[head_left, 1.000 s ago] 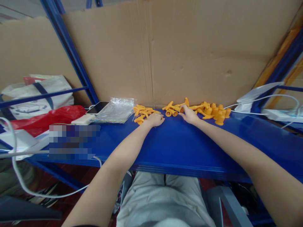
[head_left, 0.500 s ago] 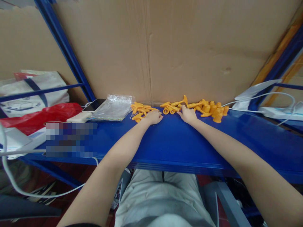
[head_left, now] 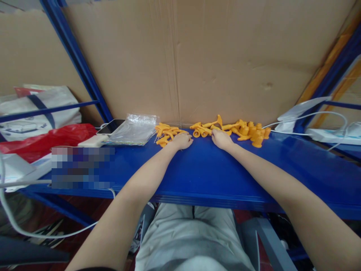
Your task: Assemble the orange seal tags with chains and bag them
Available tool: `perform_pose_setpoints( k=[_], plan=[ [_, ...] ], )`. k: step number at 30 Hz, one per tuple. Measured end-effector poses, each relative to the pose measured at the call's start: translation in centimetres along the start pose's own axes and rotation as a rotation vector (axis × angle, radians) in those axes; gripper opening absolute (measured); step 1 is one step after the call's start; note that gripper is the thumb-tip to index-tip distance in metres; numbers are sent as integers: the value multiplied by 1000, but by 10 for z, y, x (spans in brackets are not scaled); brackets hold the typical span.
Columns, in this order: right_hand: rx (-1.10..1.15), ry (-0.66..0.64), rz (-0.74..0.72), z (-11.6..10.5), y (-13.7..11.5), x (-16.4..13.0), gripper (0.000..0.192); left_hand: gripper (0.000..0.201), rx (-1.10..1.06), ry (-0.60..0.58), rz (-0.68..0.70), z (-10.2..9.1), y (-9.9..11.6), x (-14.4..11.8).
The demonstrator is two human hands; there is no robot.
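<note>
Small orange plastic parts lie in a row at the back of the blue shelf [head_left: 203,169]: a left heap [head_left: 166,133], a middle group [head_left: 202,130] and a right heap [head_left: 251,131]. My left hand [head_left: 183,140] rests palm down with curled fingers, right beside the left heap; what is under the fingers is hidden. My right hand [head_left: 221,138] lies palm down, its fingertips touching the middle group. The two hands are about a hand's width apart.
A clear plastic bag [head_left: 135,130], a phone [head_left: 111,126] and a white power bank [head_left: 94,140] lie left of the parts. Red [head_left: 45,139] and white bags [head_left: 36,113] sit further left. White cables and a power strip [head_left: 329,135] are at the right. A cardboard wall [head_left: 211,64] backs the shelf.
My right hand has drawn back slightly from the orange part it was touching, towards the left. The left hand has stayed in place. The view has shifted a little.
</note>
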State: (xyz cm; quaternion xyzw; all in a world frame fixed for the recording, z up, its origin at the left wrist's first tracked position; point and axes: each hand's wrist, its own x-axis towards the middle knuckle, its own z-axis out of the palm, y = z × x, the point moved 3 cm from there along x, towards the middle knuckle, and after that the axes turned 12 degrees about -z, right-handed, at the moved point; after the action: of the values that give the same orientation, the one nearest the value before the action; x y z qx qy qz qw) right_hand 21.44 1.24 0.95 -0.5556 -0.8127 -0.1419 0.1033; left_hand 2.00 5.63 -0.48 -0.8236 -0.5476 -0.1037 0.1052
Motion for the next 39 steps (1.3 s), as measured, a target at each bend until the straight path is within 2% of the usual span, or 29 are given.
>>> perform_pose_setpoints(
  k=[3, 7, 14, 17, 20, 24, 27, 30, 33, 36, 39],
  plan=[
    [-73, -67, -6, -3, -7, 0, 40, 40, 16, 0, 8, -1, 1, -1],
    [-61, -175, 13, -2, -13, 0, 43, 41, 7, -17, -7, -5, 3, -3],
    [-29, -243, 39, 0, -3, -5, 44, 46, 49, -103, -26, -12, 8, -8],
    [-2, -217, 2, 2, 4, -15, 38, 45, 43, -102, -40, -12, 8, -8],
    [29, -156, -106, -1, 10, -24, 31, 44, 38, -96, -59, -10, 6, -7],
    [-7, -197, -168, -14, 21, -28, 26, 43, 22, -84, -28, -9, 5, -5],
    [-58, -183, -80, -26, 39, -29, 29, 43, 11, -89, -23, -10, 4, -6],
    [-149, -22, 90, -32, 68, -35, 36, 44, 16, -110, -50, -11, 5, -6],
    [-212, 84, 231, -27, 98, -44, 42, 43, 10, -118, -70, -13, 6, -8],
    [-204, 6, 311, -15, 120, -49, 41, 43, 4, -124, -71, -14, 7, -8],
    [-192, -35, 374, -10, 128, -51, 40, 45, 13, -131, -68, -13, 6, -8]
  ],
)
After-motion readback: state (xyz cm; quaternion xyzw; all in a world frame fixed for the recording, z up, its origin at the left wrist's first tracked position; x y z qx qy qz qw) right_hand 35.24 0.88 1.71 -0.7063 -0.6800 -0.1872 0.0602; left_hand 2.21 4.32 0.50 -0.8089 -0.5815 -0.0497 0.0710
